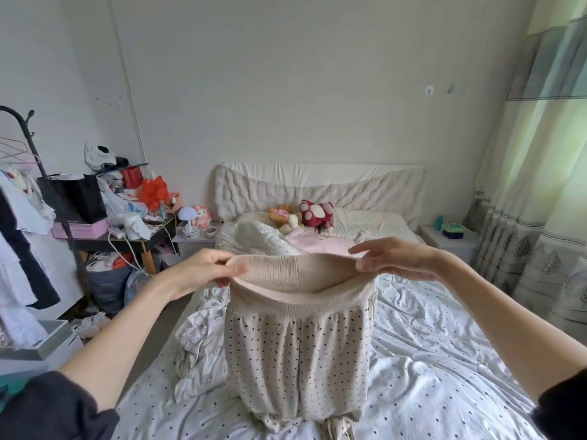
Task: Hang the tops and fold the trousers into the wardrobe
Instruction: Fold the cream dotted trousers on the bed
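Two hands, left (203, 268) and right (394, 258), pinch the waistband ends of the dotted trousers (298, 344), held up over the bed (444, 360). Risk: legs bunched below on the sheet; an uneven fold is likely unless shaken straight.

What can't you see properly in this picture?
- Trousers: the leg ends run off the bottom edge of the head view.
- Wardrobe: nowhere in view.
- Left hand: its fingertips are tucked behind the waistband.
- Right hand: its fingertips are blurred.
- Bedside bottles and boxes: too small to name.
- Rack clothes: cut off by the left edge.
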`<state>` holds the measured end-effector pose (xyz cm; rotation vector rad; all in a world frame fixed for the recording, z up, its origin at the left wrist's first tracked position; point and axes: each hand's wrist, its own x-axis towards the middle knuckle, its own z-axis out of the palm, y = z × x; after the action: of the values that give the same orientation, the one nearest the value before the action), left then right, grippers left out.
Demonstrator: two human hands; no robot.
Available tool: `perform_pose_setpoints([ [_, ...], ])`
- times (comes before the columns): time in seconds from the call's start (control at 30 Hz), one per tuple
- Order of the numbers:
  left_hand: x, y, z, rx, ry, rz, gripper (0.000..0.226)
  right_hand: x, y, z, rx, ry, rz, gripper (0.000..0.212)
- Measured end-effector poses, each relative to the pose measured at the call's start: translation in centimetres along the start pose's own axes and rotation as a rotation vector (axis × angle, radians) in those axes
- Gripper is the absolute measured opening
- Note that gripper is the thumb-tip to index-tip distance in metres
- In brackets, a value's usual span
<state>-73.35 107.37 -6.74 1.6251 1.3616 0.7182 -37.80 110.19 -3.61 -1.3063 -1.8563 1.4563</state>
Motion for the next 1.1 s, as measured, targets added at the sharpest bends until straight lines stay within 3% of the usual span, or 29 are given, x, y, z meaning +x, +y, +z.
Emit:
perform_pose_setpoints([
  [0.13, -0.2, -1.3, 1.7, 0.197, -0.083, -0.031, 0.048, -0.3, 0.7, 1.2, -0.561, 0.009, 0.017, 0.053],
  [0.23, -0.2, -2.7, 3.4, 0.229, -0.221, -0.062, 0.064, -0.3, 1.8, 1.8, -0.678, 0.028, 0.022, 0.047],
  [0.33, 0.1, -4.4, 5.2, 0.349, -0.227, -0.052, 0.067, -0.2, 3.3, 2.3, -0.756, 0.087, -0.023, 0.044],
  [0.47, 0.5, -6.6, 7.3, 0.610, -0.063, 0.025, 0.054, 0.2, 6.0, 3.2, -0.934, 0.225, -0.142, 0.041],
  [0.57, 0.7, -7.3, 8.7, 0.569, 0.144, 0.147, 0.041, 0.2, 8.6, 3.8, -1.149, 0.238, -0.247, 0.053],
  [0.67, 0.7, -7.1, 9.1, 0.448, 0.237, 0.202, 0.025, 0.1, 9.9, 3.6, -1.340, 0.239, -0.345, 0.067],
  [0.83, 0.7, -5.7, 8.8, 0.358, 0.359, 0.253, 0.020, -0.8, 9.6, 3.2, -1.448, 0.456, -0.622, 0.081],
  [1.0, 0.8, -4.8, 7.8, 0.294, 0.465, 0.249, 0.013, -0.2, 9.3, 3.2, -1.445, 0.440, -0.743, 0.072],
  [1.1, 1.0, -4.9, 7.5, 0.188, 0.505, 0.204, 0.026, 0.0, 9.2, 3.2, -1.334, 0.454, -0.725, 0.042],
])
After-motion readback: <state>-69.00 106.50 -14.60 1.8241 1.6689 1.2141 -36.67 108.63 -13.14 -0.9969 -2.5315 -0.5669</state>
